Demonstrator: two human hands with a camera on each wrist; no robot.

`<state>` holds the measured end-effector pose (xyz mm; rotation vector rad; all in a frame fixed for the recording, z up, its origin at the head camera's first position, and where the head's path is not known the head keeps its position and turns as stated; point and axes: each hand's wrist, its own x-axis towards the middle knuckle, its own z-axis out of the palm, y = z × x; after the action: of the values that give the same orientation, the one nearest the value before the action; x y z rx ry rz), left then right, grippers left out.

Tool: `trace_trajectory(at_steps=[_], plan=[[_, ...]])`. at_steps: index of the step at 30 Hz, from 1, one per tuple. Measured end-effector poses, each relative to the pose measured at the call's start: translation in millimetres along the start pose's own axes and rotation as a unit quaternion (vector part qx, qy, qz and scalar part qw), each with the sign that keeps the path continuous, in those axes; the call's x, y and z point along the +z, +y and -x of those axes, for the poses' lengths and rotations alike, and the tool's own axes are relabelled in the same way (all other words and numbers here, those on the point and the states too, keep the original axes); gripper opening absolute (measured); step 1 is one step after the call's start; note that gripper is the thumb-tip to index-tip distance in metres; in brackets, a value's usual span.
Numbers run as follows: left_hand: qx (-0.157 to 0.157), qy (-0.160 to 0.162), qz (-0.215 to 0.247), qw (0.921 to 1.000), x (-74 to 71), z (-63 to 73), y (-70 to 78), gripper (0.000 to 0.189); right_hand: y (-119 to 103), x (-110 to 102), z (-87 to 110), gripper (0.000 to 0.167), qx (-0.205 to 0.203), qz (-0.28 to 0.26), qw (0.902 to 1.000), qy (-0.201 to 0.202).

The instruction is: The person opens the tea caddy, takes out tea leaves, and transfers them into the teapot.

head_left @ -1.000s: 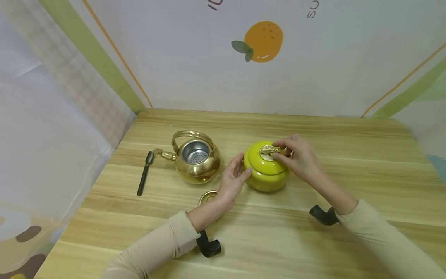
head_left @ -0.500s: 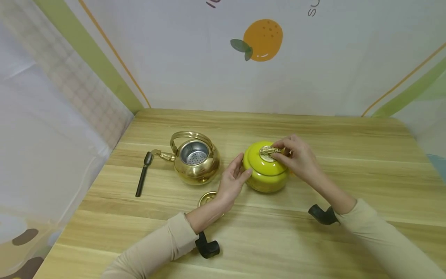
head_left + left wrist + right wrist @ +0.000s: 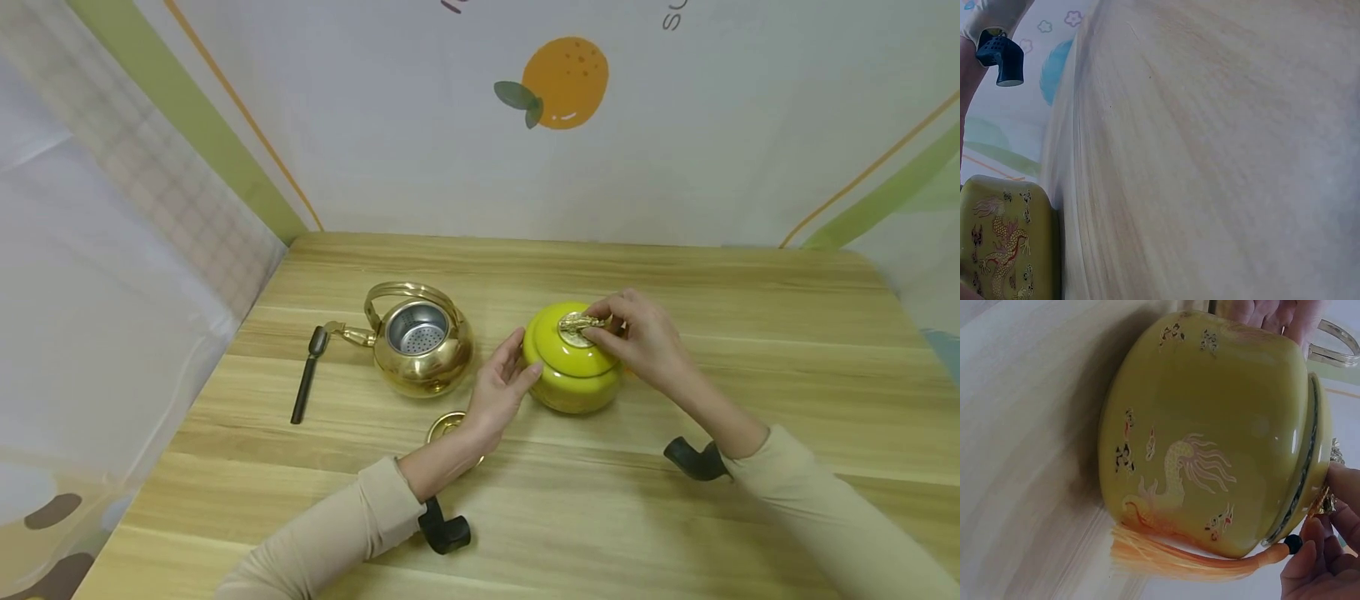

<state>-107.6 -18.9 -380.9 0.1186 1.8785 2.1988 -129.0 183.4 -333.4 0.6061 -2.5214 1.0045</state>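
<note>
A yellow lidded jar (image 3: 573,390) with painted dragons stands on the table. Its lid (image 3: 553,327) sits on top, with a gold ornate knob (image 3: 1326,501). My right hand (image 3: 645,337) pinches that knob between thumb and fingers. An orange tassel (image 3: 1197,561) with a black bead hangs down beside the jar in the right wrist view. My left hand (image 3: 497,398) rests against the jar's left side, fingers and thumb spread along the wall. The left wrist view shows mostly tabletop, with part of the jar (image 3: 1007,240) at lower left.
Left of the jar stands a gold teapot (image 3: 427,375), uncovered, with a perforated metal strainer (image 3: 417,333) inside. A dark-handled spoon (image 3: 306,379) lies near its spout. The small gold lid (image 3: 444,423) lies partly under my left wrist. A printed cloth backdrop (image 3: 675,167) rises behind the table.
The hands, jar and lid hold the same position. Only the head view has shifted slightly.
</note>
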Motion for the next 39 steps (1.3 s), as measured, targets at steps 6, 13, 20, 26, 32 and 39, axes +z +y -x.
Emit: trace_trajectory(at_steps=[6,13,20,26,32,39], plan=[[0.002,-0.002,0.001,1.0000,0.1,0.8,0.9,0.061,0.1,-0.3,-1.6,0.016,-0.003,0.007,1.0000,-0.002],[-0.001,0.001,-0.004,1.0000,0.2,0.5,0.7,0.061,0.3,0.0,-2.5,0.013,-0.003,-0.002,1.0000,-0.002],[0.008,-0.004,-0.005,1.0000,-0.1,0.7,-0.8,0.060,1.2,1.1,-1.8,0.013,0.004,-0.020,0.9998,0.004],[0.008,-0.005,-0.004,0.9999,-0.5,0.7,-1.8,0.060,1.3,1.7,-1.2,0.013,0.012,-0.029,0.9995,0.008],[0.012,-0.003,-0.011,0.9999,-0.6,0.9,-2.2,0.060,0.9,1.9,-0.8,0.013,0.023,-0.036,0.9991,0.008],[0.014,-0.004,-0.009,0.9999,0.1,1.9,-1.0,0.059,0.5,1.5,-0.4,0.012,0.032,-0.049,0.9983,0.008]])
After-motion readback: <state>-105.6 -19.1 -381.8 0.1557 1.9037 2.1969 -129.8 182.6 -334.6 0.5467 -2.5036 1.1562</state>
